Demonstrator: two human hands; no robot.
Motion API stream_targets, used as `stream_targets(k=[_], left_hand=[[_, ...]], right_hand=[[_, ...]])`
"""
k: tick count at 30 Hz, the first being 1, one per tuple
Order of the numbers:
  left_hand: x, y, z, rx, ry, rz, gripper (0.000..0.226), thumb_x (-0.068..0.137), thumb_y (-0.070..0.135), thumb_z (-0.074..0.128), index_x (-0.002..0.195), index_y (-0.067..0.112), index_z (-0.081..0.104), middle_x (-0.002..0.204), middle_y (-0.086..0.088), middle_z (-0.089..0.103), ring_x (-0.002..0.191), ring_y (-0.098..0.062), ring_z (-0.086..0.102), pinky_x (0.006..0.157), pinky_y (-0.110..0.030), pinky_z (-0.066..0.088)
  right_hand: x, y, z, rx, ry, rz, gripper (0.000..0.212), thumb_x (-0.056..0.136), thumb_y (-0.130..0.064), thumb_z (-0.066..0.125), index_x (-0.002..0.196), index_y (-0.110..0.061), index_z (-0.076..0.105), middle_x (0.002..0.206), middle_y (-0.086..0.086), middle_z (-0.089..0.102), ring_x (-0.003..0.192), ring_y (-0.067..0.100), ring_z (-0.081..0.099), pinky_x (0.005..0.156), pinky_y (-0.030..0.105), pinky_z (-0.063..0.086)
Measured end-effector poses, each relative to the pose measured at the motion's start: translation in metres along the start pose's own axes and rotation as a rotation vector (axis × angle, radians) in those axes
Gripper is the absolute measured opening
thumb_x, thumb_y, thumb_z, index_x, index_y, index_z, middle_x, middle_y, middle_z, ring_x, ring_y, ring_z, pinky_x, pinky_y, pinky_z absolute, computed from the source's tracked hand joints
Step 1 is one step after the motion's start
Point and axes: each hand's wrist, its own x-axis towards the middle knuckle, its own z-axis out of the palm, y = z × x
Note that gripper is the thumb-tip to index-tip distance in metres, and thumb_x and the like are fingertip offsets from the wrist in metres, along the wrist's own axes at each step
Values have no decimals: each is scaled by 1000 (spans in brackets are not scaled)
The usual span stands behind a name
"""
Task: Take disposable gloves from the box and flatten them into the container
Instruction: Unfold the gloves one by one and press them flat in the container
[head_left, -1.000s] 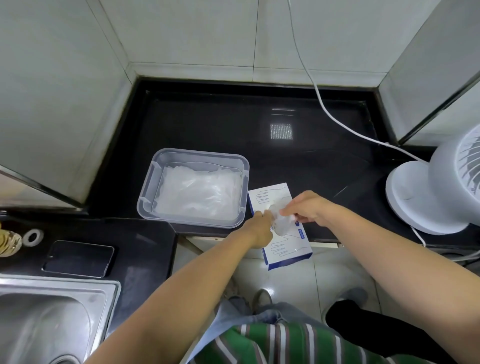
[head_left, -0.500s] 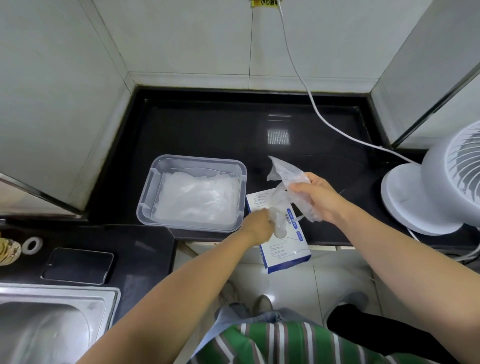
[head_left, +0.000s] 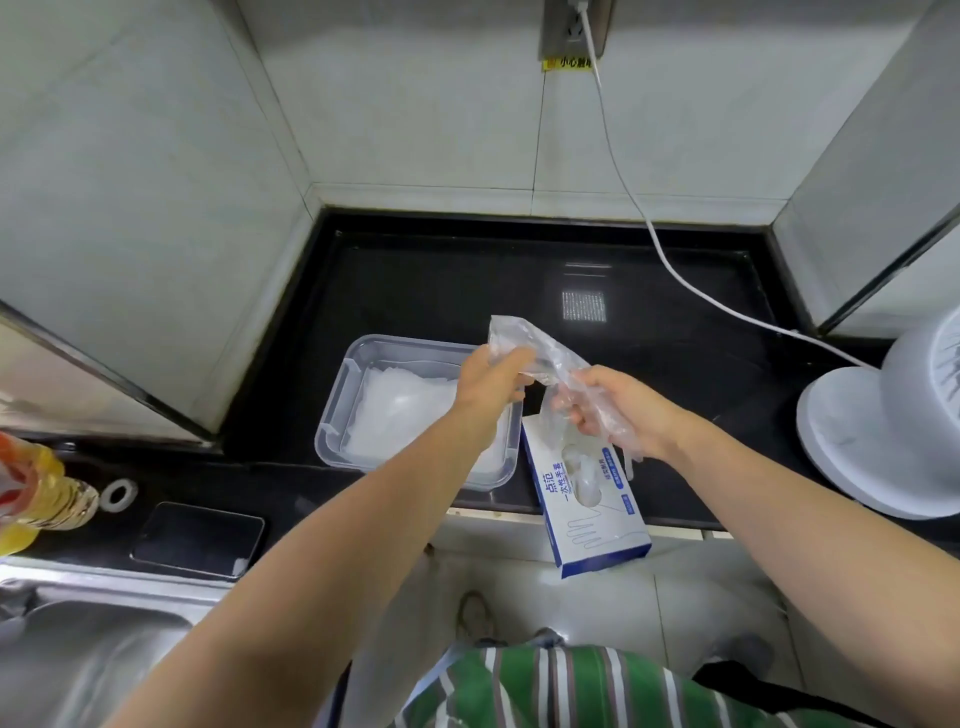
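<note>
A clear plastic glove (head_left: 540, 353) is stretched in the air between both hands, above the counter. My left hand (head_left: 493, 382) pinches its upper end over the right side of the container. My right hand (head_left: 618, 410) grips its lower end just above the glove box. The clear plastic container (head_left: 343, 395) sits on the black counter with a flat white pile of gloves (head_left: 400, 410) inside. The blue-and-white glove box (head_left: 587, 504) lies to its right and overhangs the counter's front edge, with more gloves showing in its opening.
A white fan (head_left: 883, 431) stands at the right, its white cable (head_left: 639, 208) running up to a wall socket. A dark phone (head_left: 197, 540), a small tape roll (head_left: 118, 493) and an oil bottle (head_left: 36, 493) sit at the left, above a steel sink (head_left: 78, 654).
The glove came fully out of the box. My left hand left the box, rose and took the glove's upper end; my right hand now holds the lower end. The camera tilted up.
</note>
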Motion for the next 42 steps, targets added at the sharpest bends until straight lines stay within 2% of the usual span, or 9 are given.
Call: stream_targets(k=[7, 13, 16, 19, 23, 29, 33, 37, 42], left_hand=[[4, 2, -41, 374, 159, 170, 23, 93, 29, 57, 89, 7, 58, 66, -5, 53, 50, -9, 49, 56, -21, 44], [-3, 3, -65, 353, 17, 221, 16, 92, 31, 63, 81, 19, 62, 70, 0, 56, 57, -8, 50, 54, -14, 45], [-2, 0, -83, 305, 5, 186, 7, 92, 34, 63, 93, 27, 66, 81, 7, 62, 67, -9, 55, 57, -12, 48], [4, -8, -104, 278, 25, 119, 17, 92, 36, 63, 100, 24, 71, 79, 5, 62, 67, -10, 52, 61, -16, 47], [10, -17, -116, 313, 50, 55, 24, 92, 41, 62, 80, 20, 64, 66, 1, 54, 60, -10, 48, 63, -18, 44], [17, -29, -135, 490, 20, -41, 25, 94, 35, 60, 105, 14, 68, 84, -9, 66, 74, -18, 60, 82, -32, 56], [21, -29, -145, 551, 1, -16, 48, 86, 30, 72, 129, 21, 53, 120, 0, 58, 108, -19, 56, 94, -30, 50], [21, -21, -139, 502, -81, 58, 41, 91, 26, 67, 129, 20, 51, 111, 5, 56, 102, -14, 53, 81, -22, 43], [25, -21, -137, 316, 74, 90, 24, 102, 20, 41, 111, 18, 63, 61, -2, 51, 56, -11, 48, 49, -17, 41]], right_hand=[[23, -9, 19, -355, 107, -117, 54, 92, -65, 48, 123, -22, 59, 118, 1, 69, 107, 14, 66, 97, 34, 49], [49, -15, 53, -959, 139, -251, 39, 78, -12, 76, 112, -14, 56, 99, 0, 62, 83, 10, 58, 69, 23, 48], [61, -17, 53, -667, 299, -272, 7, 82, 0, 62, 87, -4, 64, 77, 14, 67, 62, 19, 57, 61, 31, 47], [67, -18, 48, -439, 421, -230, 17, 94, -13, 56, 98, 0, 66, 82, 11, 68, 71, 25, 58, 64, 34, 48], [60, -19, 61, -614, 103, -208, 40, 88, -27, 73, 121, -21, 52, 110, -8, 58, 99, 7, 60, 79, 20, 51], [81, -19, 77, -523, 274, -297, 10, 88, -2, 65, 98, -3, 67, 77, 8, 63, 57, 11, 54, 47, 17, 45], [86, -16, 83, -580, 123, -188, 9, 93, -7, 63, 98, -2, 67, 56, -3, 60, 49, 9, 47, 50, 21, 42], [89, -10, 96, -613, 105, -90, 15, 94, -21, 65, 84, -9, 68, 54, -1, 58, 47, 8, 47, 50, 20, 43], [87, -13, 95, -706, 197, -11, 38, 96, -41, 60, 79, -7, 68, 52, 1, 48, 44, 11, 39, 47, 22, 37]])
